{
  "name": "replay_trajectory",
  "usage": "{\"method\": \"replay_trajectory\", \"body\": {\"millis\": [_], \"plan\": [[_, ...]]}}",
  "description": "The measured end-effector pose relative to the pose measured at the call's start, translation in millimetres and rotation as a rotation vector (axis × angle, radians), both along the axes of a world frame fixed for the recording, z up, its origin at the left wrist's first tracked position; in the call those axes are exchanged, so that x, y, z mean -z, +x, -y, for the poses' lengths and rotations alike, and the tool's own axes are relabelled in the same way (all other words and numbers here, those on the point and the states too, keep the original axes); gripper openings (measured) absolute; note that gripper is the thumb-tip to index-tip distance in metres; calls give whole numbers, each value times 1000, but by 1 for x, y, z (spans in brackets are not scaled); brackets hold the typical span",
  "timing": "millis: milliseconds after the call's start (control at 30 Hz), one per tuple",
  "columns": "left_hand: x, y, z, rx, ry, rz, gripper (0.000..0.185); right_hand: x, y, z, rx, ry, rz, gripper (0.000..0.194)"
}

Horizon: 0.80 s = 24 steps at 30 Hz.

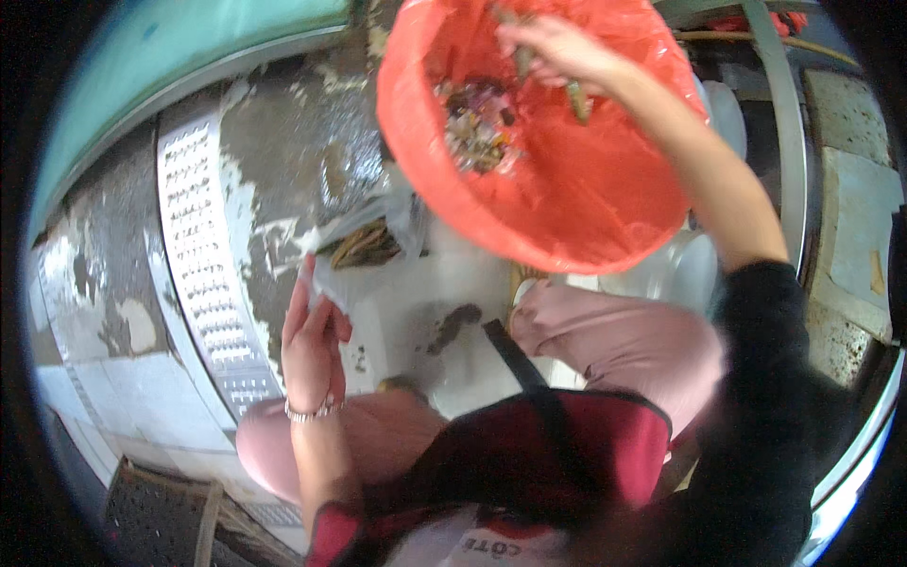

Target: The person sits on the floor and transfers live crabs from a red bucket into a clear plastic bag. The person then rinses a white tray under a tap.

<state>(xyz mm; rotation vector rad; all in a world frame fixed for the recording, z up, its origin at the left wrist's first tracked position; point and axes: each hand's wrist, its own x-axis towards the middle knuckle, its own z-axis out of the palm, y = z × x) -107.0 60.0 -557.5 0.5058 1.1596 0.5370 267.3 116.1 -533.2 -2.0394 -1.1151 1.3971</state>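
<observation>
My right hand (560, 49) is inside a bin lined with a red plastic bag (602, 205). Blurred green-brown scraps (524, 60) are in its fingers, and another greenish piece (579, 103) hangs or falls just below the palm. Mixed food waste (482, 131) lies at the bottom of the liner. My left hand (315, 337) is lower left, a bracelet at its wrist, with the film of a clear plastic bag (407, 212) caught between its fingers. Long brown-green pieces, perhaps vegetable pods (368, 244), show in the bag's mouth.
A slotted metal drain grate (205, 248) runs along the wet, patchy floor (305, 142) at left. My bent knees (623, 340) flank the pale floor below. Translucent containers (691, 273) stand right of the bin, beside a metal frame post (786, 142). A dark crate-like object (159, 517) is lower left.
</observation>
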Motion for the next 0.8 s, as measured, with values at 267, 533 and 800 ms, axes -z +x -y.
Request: {"method": "replay_trajectory", "body": {"millis": [267, 533, 800], "plan": [[3, -10, -10, 75, 9, -17, 43, -89, -146, 78, -308, -178, -830, 31], [5, -10, -8, 177, -5, 15, 42, 123, -219, 90, 561, -611, -1418, 26], [11, -25, 1, 66, -18, 15, 45, 141, -266, 95, 642, -372, -609, 40]]}}
